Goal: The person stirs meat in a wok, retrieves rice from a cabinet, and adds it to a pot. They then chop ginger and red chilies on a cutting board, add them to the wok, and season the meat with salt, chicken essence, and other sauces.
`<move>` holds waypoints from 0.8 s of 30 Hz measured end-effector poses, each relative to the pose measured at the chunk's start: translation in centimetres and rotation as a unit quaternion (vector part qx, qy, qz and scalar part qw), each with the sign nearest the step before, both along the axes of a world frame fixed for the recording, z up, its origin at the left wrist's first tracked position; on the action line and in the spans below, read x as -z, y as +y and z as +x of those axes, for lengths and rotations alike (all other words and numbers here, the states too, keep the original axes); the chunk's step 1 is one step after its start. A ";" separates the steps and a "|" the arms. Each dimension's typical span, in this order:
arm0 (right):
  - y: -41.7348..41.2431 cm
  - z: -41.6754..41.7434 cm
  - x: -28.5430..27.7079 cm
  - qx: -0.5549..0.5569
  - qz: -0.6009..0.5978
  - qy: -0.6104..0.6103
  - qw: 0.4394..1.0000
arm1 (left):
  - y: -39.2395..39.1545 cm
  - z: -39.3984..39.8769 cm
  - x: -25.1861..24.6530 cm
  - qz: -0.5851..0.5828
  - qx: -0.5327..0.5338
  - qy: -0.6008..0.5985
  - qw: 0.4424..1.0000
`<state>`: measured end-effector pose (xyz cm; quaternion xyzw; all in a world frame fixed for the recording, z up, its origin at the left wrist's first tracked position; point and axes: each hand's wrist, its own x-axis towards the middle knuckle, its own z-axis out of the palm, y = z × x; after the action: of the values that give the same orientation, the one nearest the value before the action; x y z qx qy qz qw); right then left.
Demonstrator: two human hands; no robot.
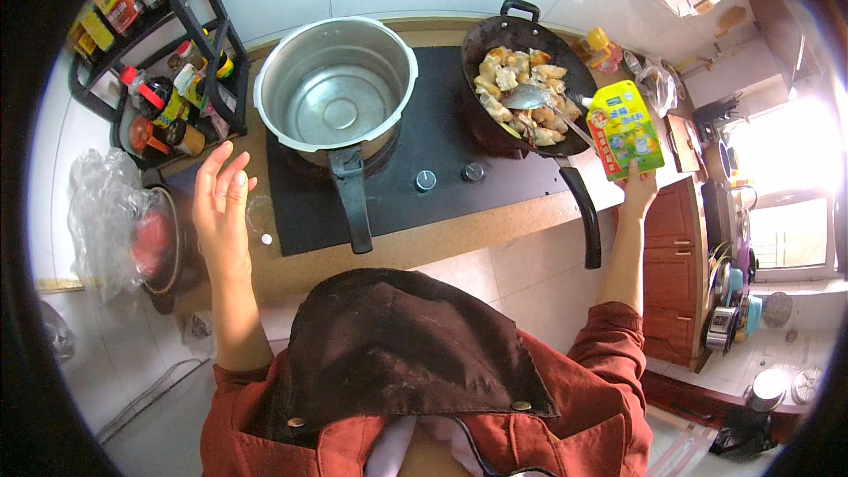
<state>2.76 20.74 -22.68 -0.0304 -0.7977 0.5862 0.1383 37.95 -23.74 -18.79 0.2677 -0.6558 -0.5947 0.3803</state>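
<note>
My right hand [639,189] grips a yellow-green spouted pouch [629,129] that bears writing and pictures. The pouch's spout points left, over the right rim of a dark wok [563,66]. Browned meat pieces [517,73] lie in the wok, with a metal spatula [528,97] resting on them; its handle runs behind the pouch. My left hand [225,205] is raised and holds nothing, its fingers apart and slightly bent. It hovers left of a metal pot [334,89] and in front of the seasoning rack [192,13]. A small white round object [267,239] lies on the counter beside it.
Both vessels stand on a black cooktop [424,126] with two knobs [426,180]. The pot handle [354,212] and wok handle [583,218] project towards me. Bottles [149,89] fill the rack. A clear plastic bag [106,212] is at left; red-brown cabinets [669,271] are at right.
</note>
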 end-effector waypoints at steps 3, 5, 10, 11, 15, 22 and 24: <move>0.4 1.0 -0.6 -0.011 -0.294 -0.061 0.954 | 0.0 -0.1 0.3 0.003 0.001 0.000 1.000; 2.6 -0.8 0.5 -0.006 -0.517 -0.129 0.846 | -0.2 0.3 0.3 -0.010 -0.004 -0.009 1.000; 0.8 1.9 -0.8 -0.200 -0.767 -0.175 0.585 | -3.4 3.5 3.6 -0.077 -0.041 -0.038 0.995; -1.1 2.9 -1.6 -0.233 -0.789 -0.193 0.535 | -4.6 4.5 5.2 -0.108 -0.048 -0.076 0.990; -9.8 8.4 -5.3 -0.313 -0.810 -0.197 0.455 | -6.1 8.0 12.4 -0.124 -0.088 -0.205 0.967; -18.3 12.5 -4.7 -0.432 -0.732 -0.273 0.450 | -4.2 10.3 23.3 -0.237 -0.073 -0.368 0.896; -19.8 13.5 -4.6 -0.414 -0.720 -0.316 0.459 | -4.7 9.7 24.6 -0.288 -0.050 -0.360 0.886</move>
<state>16.25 0.91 -18.10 0.0317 -0.0007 0.8908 -0.4532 47.61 -28.40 -43.34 0.3750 -0.8757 -0.2227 0.2072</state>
